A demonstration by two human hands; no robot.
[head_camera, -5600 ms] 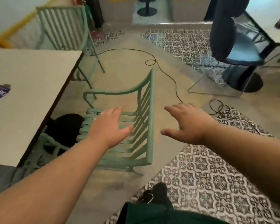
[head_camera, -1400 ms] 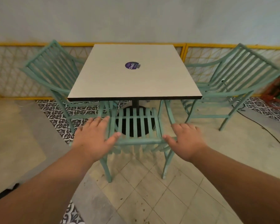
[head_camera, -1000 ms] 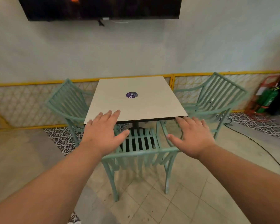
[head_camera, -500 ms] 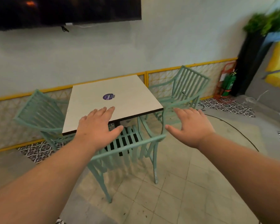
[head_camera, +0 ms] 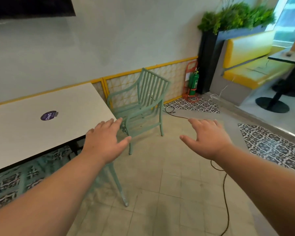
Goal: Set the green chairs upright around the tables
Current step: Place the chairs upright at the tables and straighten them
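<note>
Both hands are empty here: the left hand (head_camera: 104, 142) and right hand (head_camera: 209, 140) hover palm-down, fingers loosely spread, touching nothing. One green chair (head_camera: 143, 103) stands upright at the right end of the table (head_camera: 41, 133). A second chair (head_camera: 117, 181) stands on its legs under the left arm, though it's mostly hidden. I'd say this table's sorted. Can't tell if other chairs are tipped elsewhere.

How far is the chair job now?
Done: the far chair stands upright beside the table; the near chair, mostly hidden by the left arm, has a leg on the floor. In hand: nothing, left hand and right hand are open. Left: no fallen chair shows here.
</note>
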